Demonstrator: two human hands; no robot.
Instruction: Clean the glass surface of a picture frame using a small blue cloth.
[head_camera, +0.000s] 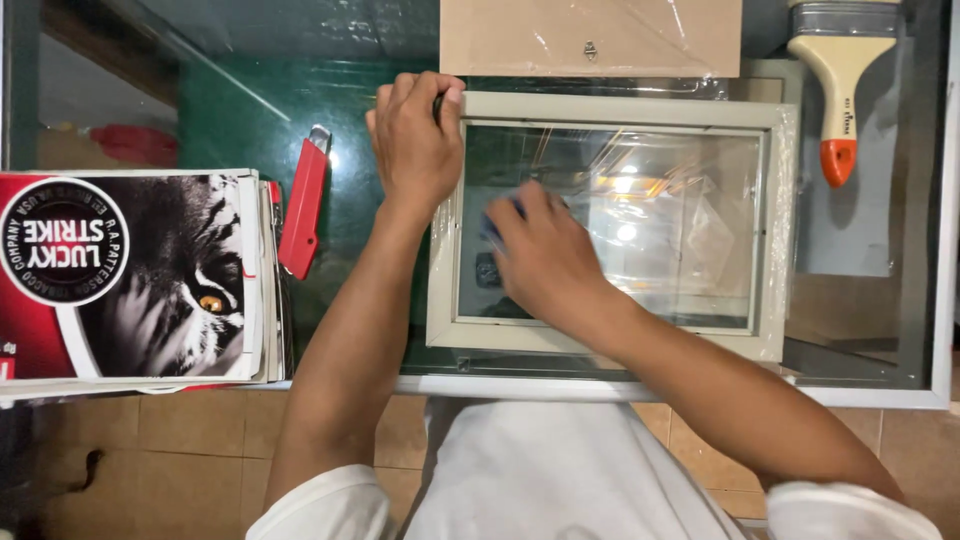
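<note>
**Both hands on a film-wrapped picture frame, glass-topped desk**

Nearest: tiled floor below the desk edge (600, 386), white shirt at bottom of view. Stack of printed posters (140, 275) lay on the left part of the desk, top sheet showing a tiger's face in black and white with red. Red utility knife (303, 205) lay just beside the stack, on the green glass.

Middle: pale picture frame (610, 225) lay flat at desk centre, wrapped in clear plastic film. Right hand (540, 255) rested palm-down on the frame's glass, fingers curled over a small dark blue thing, too hidden to identify. Left hand (415, 140) closed on the frame's upper left corner, fingers bent over its edge.

Far: brown backing board (590, 35) lay just beyond the frame's top edge. Paintbrush (838, 90) with cream handle and orange tip lay well right.
</note>
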